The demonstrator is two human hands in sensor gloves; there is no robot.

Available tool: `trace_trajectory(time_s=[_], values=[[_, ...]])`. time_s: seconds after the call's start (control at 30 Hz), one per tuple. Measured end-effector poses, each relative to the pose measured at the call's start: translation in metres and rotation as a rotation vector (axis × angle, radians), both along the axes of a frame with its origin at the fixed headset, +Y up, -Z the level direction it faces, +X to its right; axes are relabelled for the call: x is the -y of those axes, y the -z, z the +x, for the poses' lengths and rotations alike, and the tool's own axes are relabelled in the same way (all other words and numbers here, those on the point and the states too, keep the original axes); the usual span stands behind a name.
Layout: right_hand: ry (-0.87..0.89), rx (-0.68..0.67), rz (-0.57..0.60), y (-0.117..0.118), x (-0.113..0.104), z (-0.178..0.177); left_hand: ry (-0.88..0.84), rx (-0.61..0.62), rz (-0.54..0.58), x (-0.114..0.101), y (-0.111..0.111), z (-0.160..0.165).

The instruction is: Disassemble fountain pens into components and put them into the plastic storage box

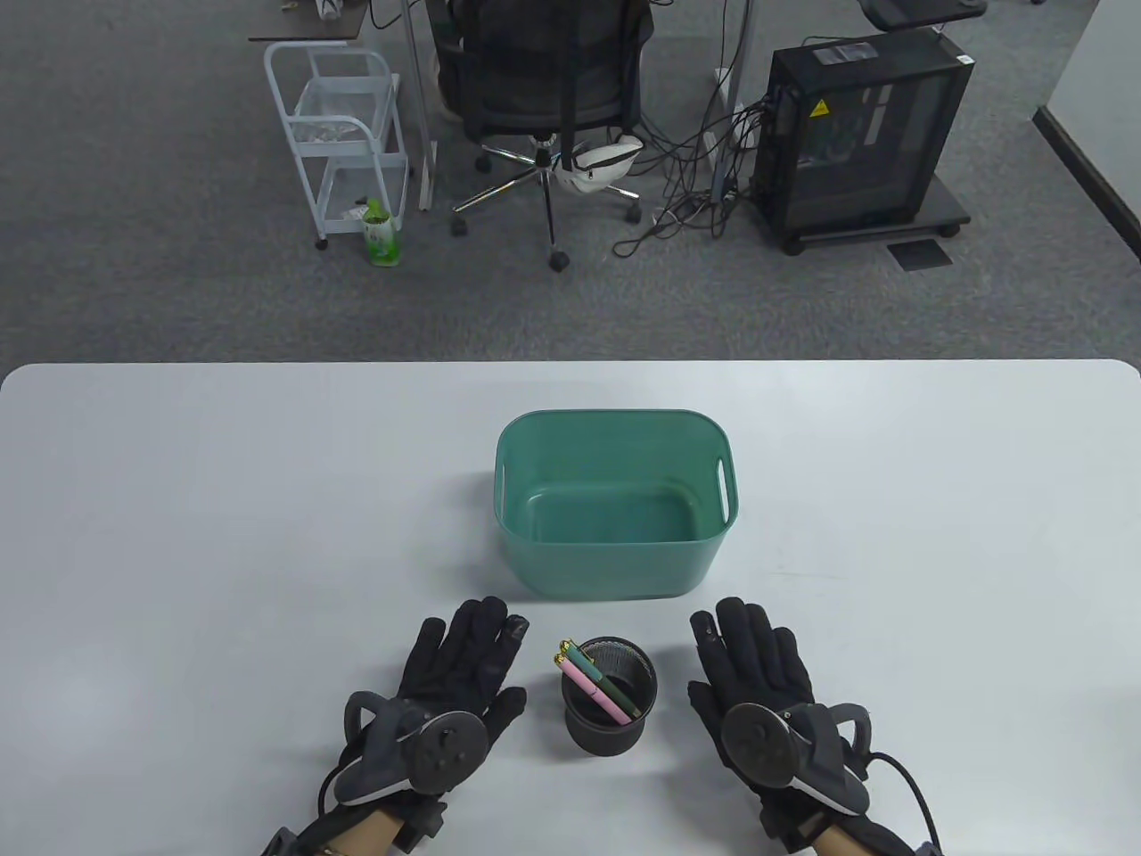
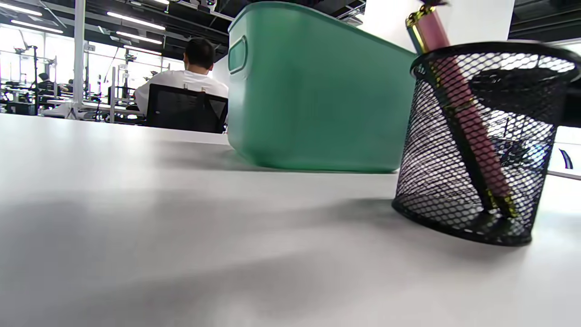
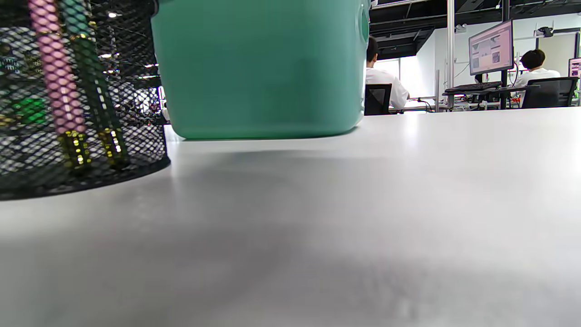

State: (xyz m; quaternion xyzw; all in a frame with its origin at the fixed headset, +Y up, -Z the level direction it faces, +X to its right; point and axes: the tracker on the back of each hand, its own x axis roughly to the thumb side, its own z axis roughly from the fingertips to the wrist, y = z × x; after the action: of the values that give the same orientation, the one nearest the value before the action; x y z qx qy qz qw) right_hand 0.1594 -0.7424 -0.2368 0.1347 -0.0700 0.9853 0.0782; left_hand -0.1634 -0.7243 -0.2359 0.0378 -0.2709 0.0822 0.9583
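Hands: left hand (image 1: 459, 664) and right hand (image 1: 749, 664) are lying flat on the table (image 1: 178, 535), fingers straight, holding nothing.
Pens: pink pen (image 1: 588, 685) and green pen (image 1: 606, 682) are leaning in the mesh cup (image 1: 610, 727) between the hands, lower ends partly hidden.
Box: green storage box (image 1: 615, 571) is sitting just beyond the cup.

A white table (image 1: 178, 535) carries a green box (image 1: 615, 571) and a mesh cup (image 1: 610, 727). Both hands (image 1: 463, 660) (image 1: 749, 660) rest flat on it.
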Motion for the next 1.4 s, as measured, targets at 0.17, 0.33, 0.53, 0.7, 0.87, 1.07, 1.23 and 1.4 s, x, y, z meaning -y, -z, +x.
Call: trace_trajectory(time_s=[0.17,0.33,0.53,0.7,0.87,1.07,1.23,1.4], values=[[-0.009,0.001,-0.007,0.000,0.000,0.000,-0.008,0.038,0.019,-0.004,-0.003,0.005],[-0.008,0.004,-0.005,0.000,0.000,0.000,-0.042,0.088,0.033,-0.009,-0.003,0.013],[-0.006,0.001,-0.010,0.000,0.000,0.000,-0.061,0.124,0.043,-0.016,0.003,0.026],[-0.006,0.001,-0.011,0.000,0.000,0.000,-0.054,0.124,0.021,-0.020,0.013,0.035],[-0.006,0.004,-0.015,0.000,0.000,0.000,-0.041,0.112,-0.003,-0.023,0.022,0.043],[-0.004,0.004,-0.020,0.001,0.000,0.001,-0.038,0.070,0.024,-0.029,0.030,0.050],[-0.005,0.004,-0.026,0.001,0.000,0.001,-0.006,0.043,0.029,-0.033,0.035,0.057],[-0.005,0.006,-0.031,0.002,0.001,0.001,0.006,0.045,0.046,-0.035,0.035,0.063]])
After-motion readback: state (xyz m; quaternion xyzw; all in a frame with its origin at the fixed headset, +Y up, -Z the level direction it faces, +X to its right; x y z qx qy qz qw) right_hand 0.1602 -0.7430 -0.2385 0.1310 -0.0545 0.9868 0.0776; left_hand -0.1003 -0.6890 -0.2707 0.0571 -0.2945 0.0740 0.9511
